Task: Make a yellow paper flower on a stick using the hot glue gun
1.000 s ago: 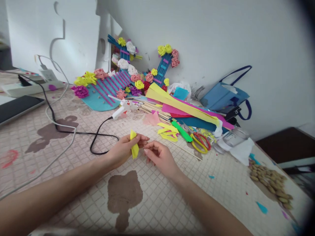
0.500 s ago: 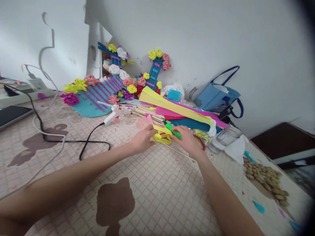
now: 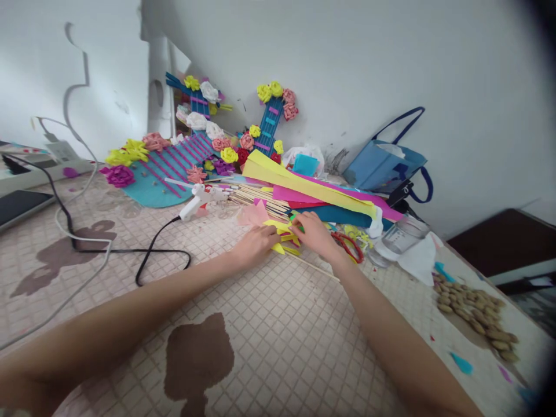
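Yellow paper strips lie bunched between my two hands over the tabletop. My left hand is at their left end, fingers bent and pinched on the strips. From the right, my right hand reaches in with curled fingers closed around a bright green piece, mostly hidden by the fingers, so its kind does not show. A thin wooden stick runs out from below the strips toward my right wrist. Pink paper lies just behind my left hand.
A white glue gun with a black cord lies left. Behind are wooden sticks, long yellow paper and flower-decorated blue guitar shapes. Red-handled scissors, a glass jar, peanuts and a blue bag are right.
My right hand has shifted slightly left and up, covering more of the green piece. The yellow strips have changed shape between my hands. More of the red-handled scissors shows.
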`<control>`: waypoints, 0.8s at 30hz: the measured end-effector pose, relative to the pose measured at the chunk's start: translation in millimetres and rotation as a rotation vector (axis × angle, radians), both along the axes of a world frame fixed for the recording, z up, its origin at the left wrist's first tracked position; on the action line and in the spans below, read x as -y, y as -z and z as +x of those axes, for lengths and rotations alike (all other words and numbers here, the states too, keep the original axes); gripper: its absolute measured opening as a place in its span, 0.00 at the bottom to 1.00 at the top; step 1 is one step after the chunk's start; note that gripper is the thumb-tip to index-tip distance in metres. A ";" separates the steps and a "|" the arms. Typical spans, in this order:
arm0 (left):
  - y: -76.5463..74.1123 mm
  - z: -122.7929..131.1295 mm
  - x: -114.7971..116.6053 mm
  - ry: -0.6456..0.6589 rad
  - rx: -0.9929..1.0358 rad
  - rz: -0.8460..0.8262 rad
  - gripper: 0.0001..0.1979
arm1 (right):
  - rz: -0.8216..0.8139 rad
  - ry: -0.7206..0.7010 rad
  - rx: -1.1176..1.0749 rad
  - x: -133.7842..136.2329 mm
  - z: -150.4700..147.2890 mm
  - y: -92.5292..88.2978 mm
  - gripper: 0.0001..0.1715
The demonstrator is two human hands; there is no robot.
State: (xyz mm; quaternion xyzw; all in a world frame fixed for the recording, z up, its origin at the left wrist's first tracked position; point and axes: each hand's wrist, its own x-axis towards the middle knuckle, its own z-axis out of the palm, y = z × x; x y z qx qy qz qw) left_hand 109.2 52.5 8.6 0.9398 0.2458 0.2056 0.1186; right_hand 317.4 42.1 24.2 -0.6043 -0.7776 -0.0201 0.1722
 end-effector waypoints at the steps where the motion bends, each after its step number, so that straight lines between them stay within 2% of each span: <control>1: -0.4 -3.3 -0.1 -0.004 0.015 -0.010 0.13 | -0.021 -0.009 0.002 -3.0 -1.5 -1.2 0.05; 5: -3.7 -21.0 -4.2 -0.060 0.107 -0.091 0.13 | -0.108 -0.035 -0.024 -12.4 -4.9 -2.1 0.04; 9: -9.5 -31.9 -11.7 -0.169 0.222 -0.208 0.06 | -0.151 -0.042 -0.090 -17.4 -2.7 -0.9 0.03; 11: -12.1 -32.2 -15.7 -0.217 0.243 -0.230 0.05 | -0.129 -0.033 -0.125 -17.3 0.5 -3.0 0.03; 14: -13.9 -30.1 -21.6 -0.278 0.281 -0.267 0.10 | -0.051 0.002 -0.179 -12.0 6.5 -9.3 0.02; 18: -12.5 -29.7 -28.0 -0.328 0.351 -0.317 0.13 | 0.072 0.025 -0.227 2.0 11.0 -11.5 0.06; 21: -11.9 -31.8 -30.3 -0.344 0.391 -0.343 0.12 | 0.225 -0.063 -0.116 11.0 10.9 -3.0 0.08; 24: -12.4 -34.0 -30.8 -0.358 0.412 -0.355 0.12 | 0.260 -0.204 0.134 16.5 10.7 7.1 0.10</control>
